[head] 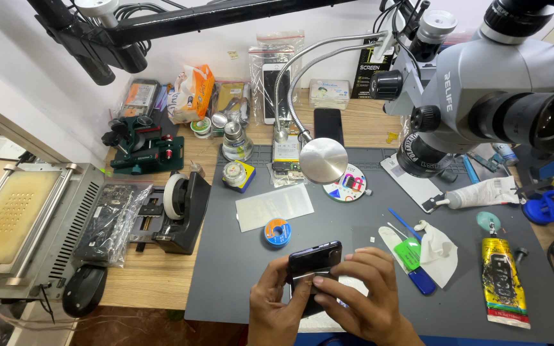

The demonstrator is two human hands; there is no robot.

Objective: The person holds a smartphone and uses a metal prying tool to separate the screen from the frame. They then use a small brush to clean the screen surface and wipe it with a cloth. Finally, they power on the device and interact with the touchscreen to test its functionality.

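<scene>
Head view: left hand (276,306) and right hand (363,291) both pinch a dark phone (314,259) above the grey mat (238,256).

The phone (315,258) has a glossy black shell; the mat (328,256) looks matt grey rubber, the worktop (149,275) pale wood, the lamp disc (323,161) brushed metal.

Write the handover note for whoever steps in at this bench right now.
Left hand: grips the dark phone from below, held above the grey mat.
Right hand: fingers pressed on the phone's near edge.
Nearby: solder spool just beyond the phone, green-handled tool and white cloth to the right, yellow glue tube further right.
Done and left: cannot tell whether the phone is sealed.
</scene>
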